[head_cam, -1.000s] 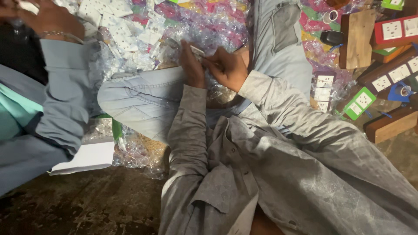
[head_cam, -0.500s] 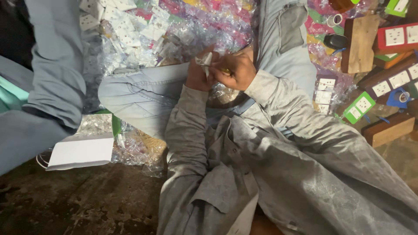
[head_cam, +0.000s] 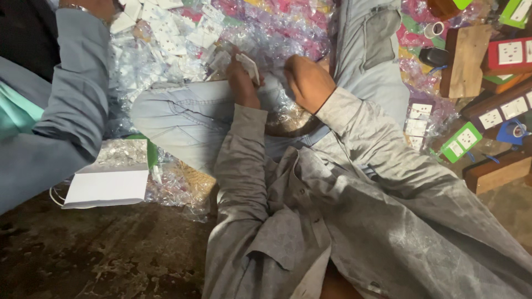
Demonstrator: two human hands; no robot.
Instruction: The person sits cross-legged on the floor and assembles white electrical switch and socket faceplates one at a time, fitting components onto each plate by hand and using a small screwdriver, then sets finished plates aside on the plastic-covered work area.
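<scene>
The left hand [head_cam: 242, 83] pinches a small white plastic switch plate [head_cam: 249, 67] between thumb and fingers, closed on its lower edge, above the pale blue denim knee [head_cam: 183, 119]. The right hand [head_cam: 308, 82] sits just beside it at 3 o'clock, fingers curled under; whether it holds anything cannot be told.

At 12 o'clock from the hands spreads a heap of clear crinkled plastic wrappers [head_cam: 277, 33], tinted pink in places, with loose white switch plates [head_cam: 166, 33] scattered at 11 o'clock, too many and too overlapped to count. At 9 o'clock lies one open white cardboard box [head_cam: 108, 185] with clear wrappers inside.

At 3 o'clock stand packages: one red rectangular box [head_cam: 509, 54], two green-edged ones [head_cam: 461, 143] with white socket faces, and brown wooden blocks [head_cam: 465, 58], at least three. A blue tape roll [head_cam: 512, 132] lies among them.

At 10 o'clock another person's grey-blue sleeve [head_cam: 77, 83] reaches toward the heap.
</scene>
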